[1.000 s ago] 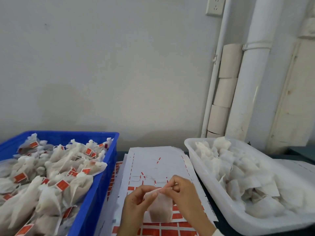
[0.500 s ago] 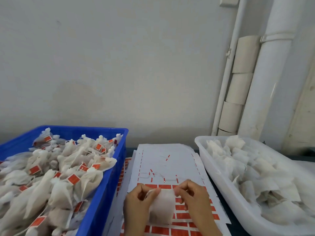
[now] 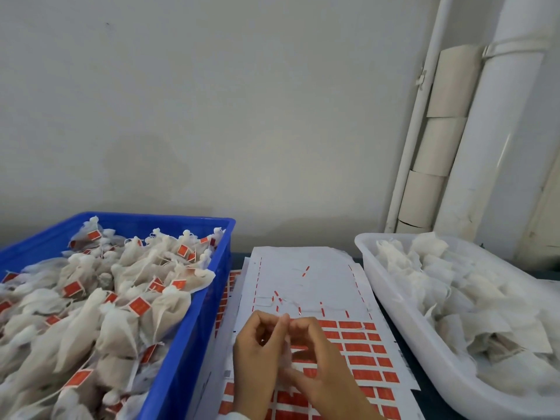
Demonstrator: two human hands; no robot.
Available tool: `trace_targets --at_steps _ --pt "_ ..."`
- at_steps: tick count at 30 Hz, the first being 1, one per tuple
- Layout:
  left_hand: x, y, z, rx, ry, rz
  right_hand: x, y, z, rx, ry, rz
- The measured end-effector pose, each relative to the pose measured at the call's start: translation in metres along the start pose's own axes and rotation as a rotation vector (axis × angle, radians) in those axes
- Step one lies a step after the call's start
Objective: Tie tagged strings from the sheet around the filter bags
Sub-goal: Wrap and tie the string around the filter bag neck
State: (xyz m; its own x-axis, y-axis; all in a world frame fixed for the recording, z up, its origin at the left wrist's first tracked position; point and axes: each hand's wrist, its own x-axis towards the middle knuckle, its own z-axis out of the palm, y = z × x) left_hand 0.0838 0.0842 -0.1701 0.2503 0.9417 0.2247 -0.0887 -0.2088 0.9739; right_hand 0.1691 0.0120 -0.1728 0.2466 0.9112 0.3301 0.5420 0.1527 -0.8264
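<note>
Head view: both hands are working at the bottom centre, over the sheet (image 3: 306, 286).
Grip, left hand (image 3: 257, 356): fingers are curling inward with the tips meeting the right's; it is pinching at the bag's neck, though the string itself is too fine to make out.
Grip, right hand (image 3: 318, 359): fingers are curling likewise, closing on the same gathered top.
Bag (image 3: 286, 359): it is sitting between the two palms, mostly hidden, only a pale sliver showing.
Step in hand, as judged: the tie is being made around the neck.
Method advised: keep the neck bunched tight while the loop is being drawn, and pull evenly so the thin paper is not tearing.
Sheet: red tags are remaining in rows just beside the hands.
Blue crate (image 3: 194, 359): it is holding tied bags, to the left.
White tray (image 3: 394, 313): it is holding untied bags, to the right.
</note>
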Motion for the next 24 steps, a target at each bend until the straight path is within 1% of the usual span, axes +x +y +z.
trace_targets --at_steps 2,4,5,8,10,12,14,15,16,17,18,19,20,21,22,24 --pt "0.002 0.001 -0.003 -0.109 -0.078 -0.056 0.001 0.002 -0.003 0.013 0.021 0.070" --pt "0.002 0.002 -0.005 -0.186 -0.208 -0.079 0.002 0.004 -0.007 0.024 0.103 0.105" --pt "0.002 0.002 -0.006 -0.136 -0.236 -0.043 0.003 0.005 -0.008 0.043 0.148 0.105" --pt "0.001 -0.004 -0.004 0.109 -0.224 0.131 0.003 0.008 -0.009 0.106 0.231 0.108" --pt "-0.001 -0.005 -0.003 0.193 -0.226 0.192 0.003 0.010 -0.010 0.137 0.260 0.103" --pt "-0.001 -0.006 -0.005 0.250 -0.189 0.258 0.004 0.013 -0.011 0.164 0.273 0.112" --pt "0.005 -0.010 -0.004 0.421 -0.197 0.334 0.004 0.015 -0.012 0.155 0.284 0.126" --pt "0.008 -0.007 0.000 0.548 -0.243 0.287 0.005 0.016 -0.012 0.130 0.294 0.130" --pt "0.010 -0.005 0.003 0.714 -0.290 0.195 0.005 0.017 -0.014 0.100 0.308 0.135" --pt "0.010 -0.001 0.004 0.817 -0.318 0.115 0.005 0.017 -0.015 0.075 0.326 0.139" --pt "0.010 -0.001 0.005 0.811 -0.336 0.107 0.005 0.017 -0.018 0.055 0.346 0.141" --pt "0.009 -0.004 0.006 0.690 -0.339 0.146 0.005 0.017 -0.020 0.044 0.361 0.142" --pt "0.006 -0.007 0.005 0.487 -0.311 0.212 0.005 0.018 -0.023 0.041 0.366 0.143" --pt "0.002 -0.010 0.002 0.344 -0.276 0.247 0.004 0.018 -0.025 0.037 0.358 0.146" --pt "0.000 -0.011 0.000 0.270 -0.255 0.257 0.004 0.019 -0.026 0.025 0.343 0.145" --pt "0.001 -0.014 -0.001 0.208 -0.249 0.230 0.003 0.019 -0.027 -0.019 0.319 0.136"
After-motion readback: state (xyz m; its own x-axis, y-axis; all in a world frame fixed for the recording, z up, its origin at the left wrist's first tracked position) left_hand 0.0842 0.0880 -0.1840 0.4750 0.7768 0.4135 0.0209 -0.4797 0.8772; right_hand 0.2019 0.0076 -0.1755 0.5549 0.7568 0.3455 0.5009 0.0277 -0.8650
